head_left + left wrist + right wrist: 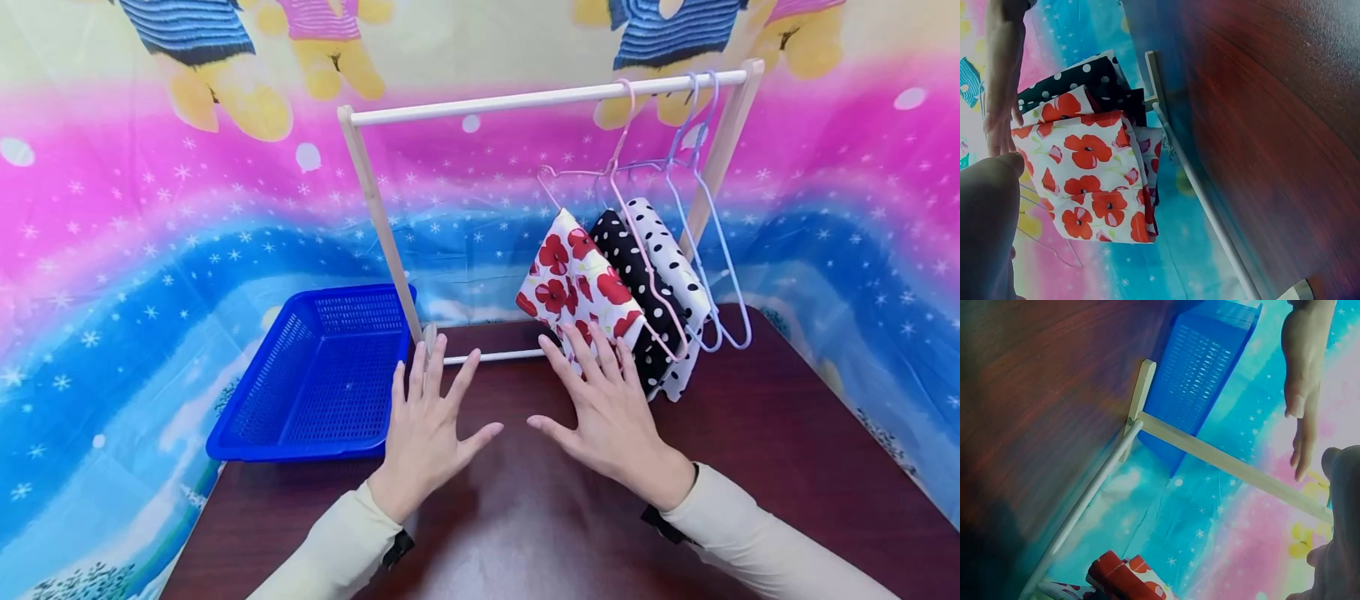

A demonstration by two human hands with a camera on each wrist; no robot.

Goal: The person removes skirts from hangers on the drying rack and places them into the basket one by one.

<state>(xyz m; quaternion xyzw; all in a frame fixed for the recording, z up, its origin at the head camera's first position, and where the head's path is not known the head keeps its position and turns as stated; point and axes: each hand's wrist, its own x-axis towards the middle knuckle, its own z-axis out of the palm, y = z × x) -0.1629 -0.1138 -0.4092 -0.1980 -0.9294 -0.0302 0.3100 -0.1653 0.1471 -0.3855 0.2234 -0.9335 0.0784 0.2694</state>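
Note:
Both hands are held out over the table with fingers spread and nothing in them. My left hand (426, 433) is beside the right edge of a blue plastic basket (337, 383), which has nothing in it. My right hand (611, 421) is in front of a white cloth with red flowers (566, 275), its fingertips overlapping the cloth's lower part in the head view. That cloth hangs on a pink hanger (626, 196). Behind it hang a black cloth with white dots (637, 275) and a white cloth with black dots (667, 258). Two bare purple hangers (731, 275) are farthest right.
A wooden rack (517, 102) stands at the back of the dark brown table (517, 533), its lower bar (495, 357) near the tabletop. The basket sits against its left post (382, 225). A patterned curtain (465, 200) closes off the back and sides.

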